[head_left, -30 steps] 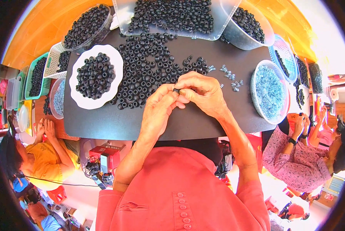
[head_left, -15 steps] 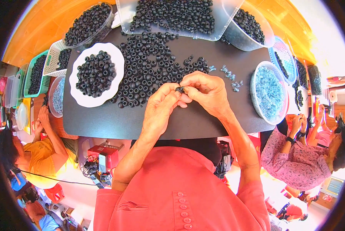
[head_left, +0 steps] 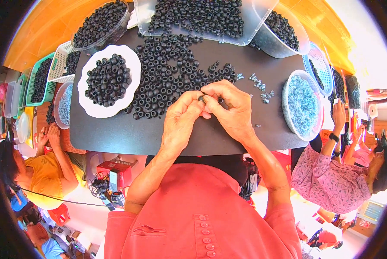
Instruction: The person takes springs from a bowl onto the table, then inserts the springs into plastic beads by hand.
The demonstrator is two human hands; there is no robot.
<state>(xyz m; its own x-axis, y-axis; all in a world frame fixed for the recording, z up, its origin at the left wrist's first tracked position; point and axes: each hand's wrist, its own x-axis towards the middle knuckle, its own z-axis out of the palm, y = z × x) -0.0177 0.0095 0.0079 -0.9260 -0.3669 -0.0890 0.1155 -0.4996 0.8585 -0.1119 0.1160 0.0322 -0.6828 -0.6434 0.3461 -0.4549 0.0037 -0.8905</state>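
Observation:
My left hand [head_left: 179, 121] and my right hand [head_left: 231, 105] meet over the near middle of a dark table [head_left: 159, 140]. Between their fingertips is a small black round piece [head_left: 201, 98], pinched by both thumbs and forefingers and mostly covered by them. Just beyond my hands spreads a loose layer of black round hollow pieces [head_left: 159, 77], many with their openings showing. Small metal coil springs [head_left: 259, 84] lie in a loose cluster to the right of my right hand. One single spring [head_left: 257, 125] rests beside my right wrist.
A white scalloped plate [head_left: 90, 109] of black pieces stands left. At the back are a clear bin [head_left: 193, 36] and round tubs [head_left: 284, 51] of them. A bowl [head_left: 287, 114] of springs stands right. Co-workers sit at both sides, a yellow shirt [head_left: 48, 177] left, a patterned sleeve [head_left: 323, 172] right.
My fingers have shifted around the black piece, with my right thumb now over it. A single spring now shows beside my right wrist. The right co-worker's hand has reached farther up.

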